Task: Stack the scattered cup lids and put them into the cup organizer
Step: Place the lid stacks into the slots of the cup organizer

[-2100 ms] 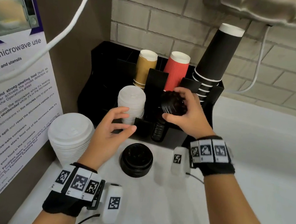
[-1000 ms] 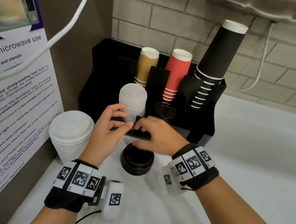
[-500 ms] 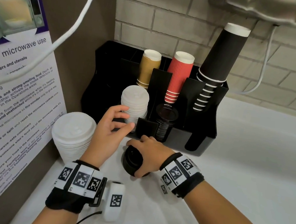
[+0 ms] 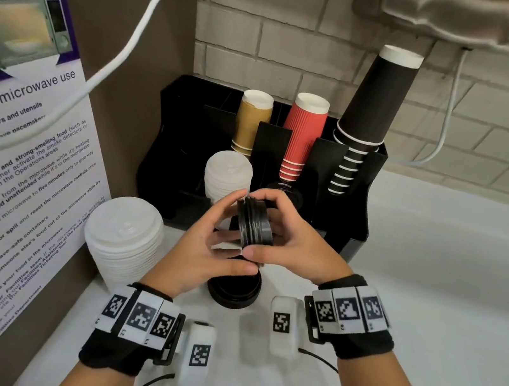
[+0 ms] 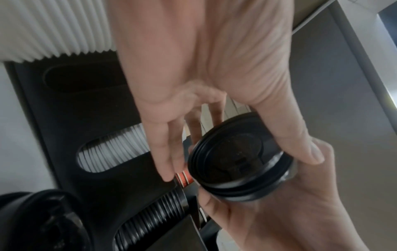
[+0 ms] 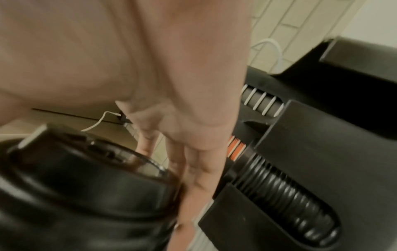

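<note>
Item inspected: a small nested bundle of black lids [image 4: 254, 224], held in the air in front of the cup organizer [image 4: 354, 238], just above the counter. The bundle is turned on edge, so its stacking axis runs roughly level, left to right, not upright.

Grip: the right hand [image 4: 296, 249] grasps the bundle, thumb under its lower rim and fingers curled over the top. The left hand [image 4: 204, 248] closes on it from the opposite face, thumb on the rim as the left wrist view shows [image 5: 240, 165]. Both hands are therefore holding the same bundle.

Landmark relations: the organizer's front centre slot, already carrying a column of black lids [image 5: 154, 215], lies directly behind the bundle and slightly lower. The white lids [image 4: 229, 173] occupy the slot to its left. A further pile of black lids [image 4: 233, 289] rests on the counter in front of the organizer, under the hands. A large white lid stack [image 4: 124, 239] stands at the organizer's front left.

Judgement: the bundle must be turned until its axis is upright before it can drop onto the column. The right hand, nearer that slot, appears better placed to deliver it.
</note>
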`<state>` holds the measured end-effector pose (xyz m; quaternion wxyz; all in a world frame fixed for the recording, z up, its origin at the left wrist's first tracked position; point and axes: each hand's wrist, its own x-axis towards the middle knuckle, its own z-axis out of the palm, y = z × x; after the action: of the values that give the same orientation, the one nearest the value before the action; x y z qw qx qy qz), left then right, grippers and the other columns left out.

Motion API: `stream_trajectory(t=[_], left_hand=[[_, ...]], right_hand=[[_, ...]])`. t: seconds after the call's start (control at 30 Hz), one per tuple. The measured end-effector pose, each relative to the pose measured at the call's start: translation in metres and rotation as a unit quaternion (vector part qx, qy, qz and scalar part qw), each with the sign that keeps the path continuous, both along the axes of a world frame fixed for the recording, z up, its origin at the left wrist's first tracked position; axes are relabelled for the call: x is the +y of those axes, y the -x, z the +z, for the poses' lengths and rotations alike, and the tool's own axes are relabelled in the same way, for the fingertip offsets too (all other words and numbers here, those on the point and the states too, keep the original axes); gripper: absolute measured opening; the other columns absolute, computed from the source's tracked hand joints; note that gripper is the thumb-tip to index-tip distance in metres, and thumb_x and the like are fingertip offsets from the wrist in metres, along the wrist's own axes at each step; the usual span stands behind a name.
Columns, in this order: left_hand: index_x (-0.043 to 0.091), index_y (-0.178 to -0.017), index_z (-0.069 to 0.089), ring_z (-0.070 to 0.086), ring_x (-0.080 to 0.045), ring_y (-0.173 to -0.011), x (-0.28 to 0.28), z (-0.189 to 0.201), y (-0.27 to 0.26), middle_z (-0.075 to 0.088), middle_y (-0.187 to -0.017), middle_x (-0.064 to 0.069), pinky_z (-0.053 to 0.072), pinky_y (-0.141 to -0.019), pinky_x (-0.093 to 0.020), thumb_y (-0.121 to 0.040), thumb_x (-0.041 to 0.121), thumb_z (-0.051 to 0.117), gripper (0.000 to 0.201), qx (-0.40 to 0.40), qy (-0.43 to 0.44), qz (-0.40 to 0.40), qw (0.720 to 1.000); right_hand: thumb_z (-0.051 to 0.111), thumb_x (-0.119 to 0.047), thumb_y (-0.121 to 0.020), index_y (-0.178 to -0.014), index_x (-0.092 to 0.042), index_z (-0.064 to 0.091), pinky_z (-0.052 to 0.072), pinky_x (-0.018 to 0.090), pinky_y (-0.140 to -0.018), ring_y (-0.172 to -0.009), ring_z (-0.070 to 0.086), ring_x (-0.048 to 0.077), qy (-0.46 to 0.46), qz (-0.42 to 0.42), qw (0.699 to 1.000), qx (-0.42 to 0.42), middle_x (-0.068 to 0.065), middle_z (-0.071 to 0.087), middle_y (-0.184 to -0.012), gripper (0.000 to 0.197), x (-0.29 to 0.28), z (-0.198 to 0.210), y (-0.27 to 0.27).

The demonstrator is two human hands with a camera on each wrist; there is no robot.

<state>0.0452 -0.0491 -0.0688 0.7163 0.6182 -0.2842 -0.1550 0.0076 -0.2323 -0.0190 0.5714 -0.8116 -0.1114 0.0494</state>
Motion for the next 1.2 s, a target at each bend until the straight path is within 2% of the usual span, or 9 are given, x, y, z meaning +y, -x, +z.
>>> stream_trajectory(t=[0.17, 0.33, 0.5, 0.6, 0.7, 0.8, 0.93, 1.03, 1.2], left_hand=[[0.045, -0.139, 0.043, 0.058, -0.021, -0.121, 0.001, 0.005, 0.002, 0.047, -0.144, 0.008, 0.056, -0.089, -0.04, -0.055, 0.022, 0.09, 0.099, 0.006, 0.002, -0.008, 1.0], [0.046, -0.136, 0.045, 0.061, -0.014, -0.115, -0.003, 0.007, 0.004, 0.048, -0.14, 0.008, 0.056, -0.082, -0.028, -0.056, 0.013, 0.092, 0.098, -0.009, 0.001, 0.009, 1.0], [0.056, -0.127, 0.05, 0.06, -0.016, -0.117, -0.004, 0.009, 0.005, 0.05, -0.137, 0.01, 0.056, -0.082, -0.03, -0.051, 0.026, 0.09, 0.092, -0.011, -0.003, 0.016, 1.0], [0.056, -0.128, 0.049, 0.059, -0.014, -0.119, -0.005, 0.008, 0.004, 0.049, -0.137, 0.012, 0.056, -0.083, -0.03, -0.051, 0.023, 0.092, 0.095, -0.016, -0.005, 0.014, 1.0], [0.049, -0.135, 0.043, 0.056, -0.014, -0.124, -0.005, 0.005, 0.004, 0.045, -0.142, 0.01, 0.055, -0.09, -0.033, -0.055, 0.014, 0.093, 0.101, -0.01, -0.009, 0.017, 1.0], [0.046, -0.137, 0.038, 0.054, -0.011, -0.126, 0.0, 0.007, 0.001, 0.044, -0.144, 0.011, 0.051, -0.099, -0.035, -0.061, 0.029, 0.081, 0.089, -0.008, -0.024, 0.07, 0.997], [0.041, -0.125, 0.051, 0.061, -0.008, -0.111, 0.005, 0.009, -0.001, 0.053, -0.131, 0.009, 0.051, -0.099, -0.037, -0.068, 0.047, 0.068, 0.06, -0.01, -0.039, 0.168, 0.985], [0.033, -0.123, 0.055, 0.062, -0.012, -0.109, 0.005, 0.008, 0.001, 0.055, -0.126, 0.009, 0.05, -0.099, -0.045, -0.075, 0.044, 0.064, 0.05, -0.021, -0.06, 0.19, 0.98], [0.04, -0.118, 0.054, 0.062, -0.009, -0.105, 0.004, 0.004, 0.0, 0.057, -0.12, 0.014, 0.049, -0.099, -0.048, -0.081, 0.047, 0.065, 0.04, -0.021, -0.078, 0.196, 0.977]], right_hand=[[0.079, -0.01, -0.075, -0.134, -0.029, 0.047, 0.052, 0.038, -0.095, -0.112, 0.061, 0.016, -0.032, -0.014, 0.999, -0.014, -0.002, 0.06, -0.122, 0.07, -0.009, 0.001, 0.005], [0.083, -0.011, -0.07, -0.131, -0.027, 0.051, 0.052, 0.029, -0.091, -0.112, 0.062, 0.016, -0.059, -0.024, 0.998, -0.025, -0.001, 0.061, -0.123, 0.071, -0.008, -0.002, 0.008], [0.086, -0.015, -0.067, -0.128, -0.03, 0.052, 0.053, 0.029, -0.09, -0.112, 0.062, 0.014, -0.069, -0.038, 0.996, -0.035, -0.003, 0.062, -0.122, 0.072, -0.005, -0.005, 0.009], [0.086, -0.017, -0.067, -0.127, -0.032, 0.051, 0.052, 0.027, -0.089, -0.112, 0.061, 0.012, -0.068, -0.036, 0.996, -0.045, -0.005, 0.062, -0.121, 0.07, -0.003, -0.006, 0.01], [0.085, -0.025, -0.067, -0.124, -0.037, 0.049, 0.053, 0.025, -0.086, -0.108, 0.062, 0.01, -0.046, -0.038, 0.997, -0.053, -0.007, 0.061, -0.119, 0.069, -0.002, -0.006, 0.008], [0.085, -0.025, -0.066, -0.12, -0.037, 0.046, 0.052, 0.023, -0.081, -0.101, 0.063, 0.006, -0.02, -0.084, 0.994, -0.068, -0.006, 0.059, -0.117, 0.068, -0.013, 0.0, -0.007], [0.085, -0.022, -0.067, -0.127, -0.031, 0.046, 0.043, 0.019, -0.089, -0.11, 0.055, 0.018, 0.167, -0.169, 0.966, -0.104, 0.001, 0.046, -0.122, 0.071, -0.045, 0.017, -0.043], [0.083, -0.02, -0.07, -0.136, -0.027, 0.046, 0.034, 0.019, -0.095, -0.119, 0.045, 0.019, 0.312, -0.117, 0.941, -0.062, 0.002, 0.037, -0.125, 0.076, -0.058, 0.023, -0.067], [0.081, -0.014, -0.07, -0.139, -0.021, 0.045, 0.042, 0.03, -0.099, -0.12, 0.043, 0.023, 0.411, -0.049, 0.91, -0.028, 0.007, 0.04, -0.131, 0.078, -0.053, 0.017, -0.09]])
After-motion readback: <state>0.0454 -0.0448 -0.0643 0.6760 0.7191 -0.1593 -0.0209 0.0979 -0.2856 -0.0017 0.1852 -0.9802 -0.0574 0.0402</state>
